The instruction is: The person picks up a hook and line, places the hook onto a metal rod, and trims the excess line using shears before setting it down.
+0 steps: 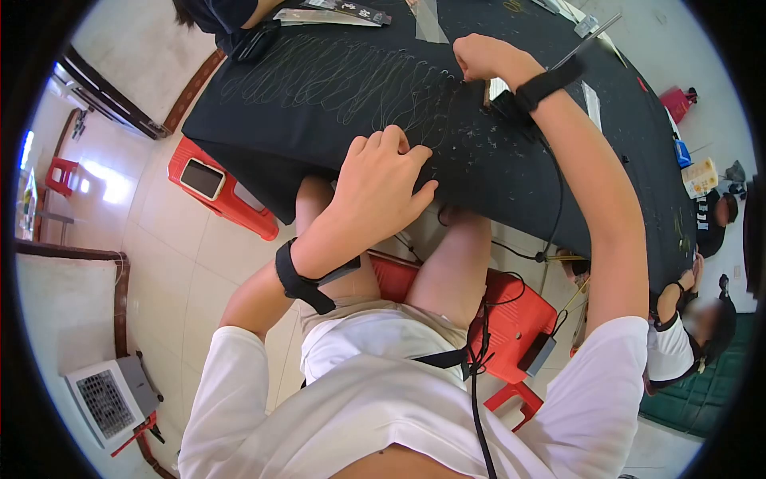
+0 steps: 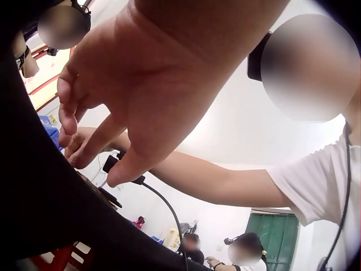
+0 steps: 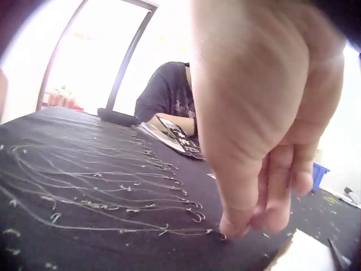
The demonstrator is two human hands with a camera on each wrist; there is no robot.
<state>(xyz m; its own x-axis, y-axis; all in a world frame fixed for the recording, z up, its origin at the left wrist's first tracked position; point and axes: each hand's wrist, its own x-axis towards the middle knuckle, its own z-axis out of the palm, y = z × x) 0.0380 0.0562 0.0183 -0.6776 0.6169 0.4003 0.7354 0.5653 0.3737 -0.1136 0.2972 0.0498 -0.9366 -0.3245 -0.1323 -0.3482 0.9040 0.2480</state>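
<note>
With my right hand (image 1: 496,62), I am pinching the end of a thin cord (image 3: 163,230) at the right of the looped row (image 1: 319,80) on the black surface (image 1: 519,180). My left hand (image 1: 377,185) is resting nearer, fingers loosely spread.

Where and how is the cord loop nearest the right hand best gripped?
Probably pinch the cord loop from above at its narrow end, by the right hand's fingertips: its strands converge there and spread wide elsewhere, lying flat on the cloth.

Head camera looks down on strings (image 1: 351,80) at 11 o'clock, shared by close, low right-wrist view; left-wrist view faces right arm (image 2: 225,184).
</note>
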